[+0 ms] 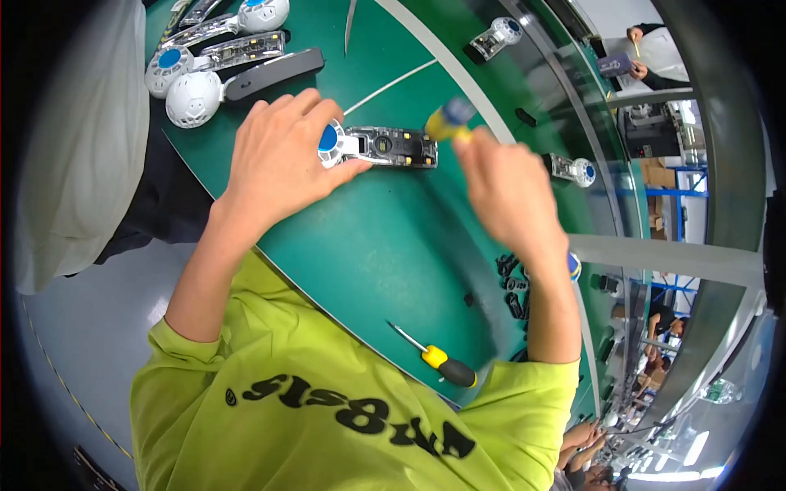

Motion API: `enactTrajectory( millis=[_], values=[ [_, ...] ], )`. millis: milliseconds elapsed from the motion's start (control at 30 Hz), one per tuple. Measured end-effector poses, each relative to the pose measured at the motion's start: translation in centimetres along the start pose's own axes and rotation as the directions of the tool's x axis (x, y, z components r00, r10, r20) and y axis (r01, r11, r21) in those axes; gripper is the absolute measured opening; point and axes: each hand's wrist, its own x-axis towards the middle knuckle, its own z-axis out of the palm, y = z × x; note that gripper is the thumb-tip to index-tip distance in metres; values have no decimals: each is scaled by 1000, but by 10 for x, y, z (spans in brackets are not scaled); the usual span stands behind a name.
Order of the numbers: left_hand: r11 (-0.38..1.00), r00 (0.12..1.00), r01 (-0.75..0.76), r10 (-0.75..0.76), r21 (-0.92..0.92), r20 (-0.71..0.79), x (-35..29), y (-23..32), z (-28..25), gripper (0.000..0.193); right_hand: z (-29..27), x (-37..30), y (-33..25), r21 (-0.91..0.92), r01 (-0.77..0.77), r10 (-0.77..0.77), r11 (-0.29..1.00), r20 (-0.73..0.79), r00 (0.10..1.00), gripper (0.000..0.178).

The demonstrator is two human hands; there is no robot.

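Observation:
My left hand point(282, 159) is wrapped round the white round head, with its blue disc, of a handheld device point(393, 147) lying on the green table. The device's long clear body stretches to the right, showing dark inner parts and small yellow spots. My right hand point(512, 192) is closed round a short tool point(449, 121), yellow with a dark blue-grey end. This tool is smeared by motion, so its exact kind is unclear. It is raised near the right end of the device. Nearer my body, a yellow and black screwdriver point(442, 364) lies at the table's edge.
Several similar devices point(237, 53) lie together at the far left. Across a pale rail, more devices point(495, 39) rest on a green strip. Small black parts point(514, 286) are grouped at the right. A person point(655, 57) stands beyond, and others work farther down the line.

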Motion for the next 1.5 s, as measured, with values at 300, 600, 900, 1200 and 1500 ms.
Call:
enactTrajectory(
  millis=[300,600,900,1200,1500],
  values=[
    [958,977,-164,191,236,-96,24,-46,-34,44,36,46,-47,392,75,63,917,-326,943,35],
    [962,984,-160,174,221,-46,22,-53,-35,46,48,38,-47,297,51,41,953,-296,954,31],
    [961,957,-275,273,-13,-94,23,-61,-32,39,70,30,-3,768,145,485,623,-526,699,36],
    [540,535,-841,838,20,-109,119,11,-40,46,98,48,-12,837,535,-45,112,-534,845,45],
    [777,973,-225,151,-588,-173,159,-34,79,43,124,78,4,591,399,185,-701,-390,902,54]
  ],
)
